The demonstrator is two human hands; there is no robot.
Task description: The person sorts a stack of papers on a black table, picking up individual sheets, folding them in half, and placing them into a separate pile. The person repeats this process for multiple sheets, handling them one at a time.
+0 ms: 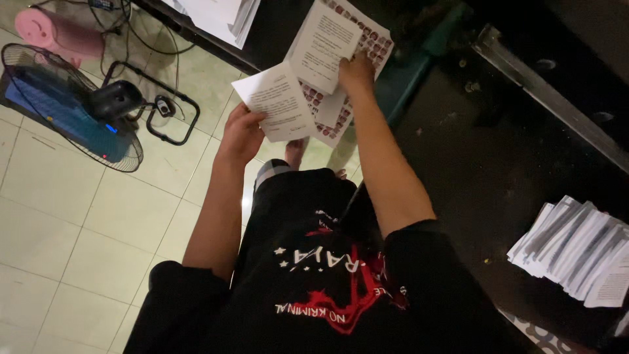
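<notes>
Two hands are working a bundle of printed paper out in front of the person's body, above the gap between a tiled floor (pixel 78 242) and a dark table (pixel 498 164). The left hand (pixel 241 134) is closing its fingers and thumb around the lower edge of a folded white sheet (pixel 278 98), holding it tilted. The right hand (pixel 356 71) is gripping a larger sheet with rows of small red-toned pictures (pixel 341 111), plus another page of text (pixel 324 42) lying on top; its fingers are curling over the paper, so how tightly it is pinching is hard to tell.

Several loose sheets are overlapping in the right hand's single pinch, and I judge the likeliest trouble is one of them sliding free and dropping to the floor, since nothing is supporting them from below. The folded sheet is also being held only by one edge, so it could sag or crease. A standing fan (pixel 72 108) is sitting on the floor just left of the person; if it is blowing, moving air could lift the pages, though I cannot tell whether it is running.

Both forearms are reaching forward and slightly up, the right stretching farther than the left, elbows bending near the torso. A fanned stack of folded papers (pixel 576 252) is resting on the table at the right, well apart from the hands.
</notes>
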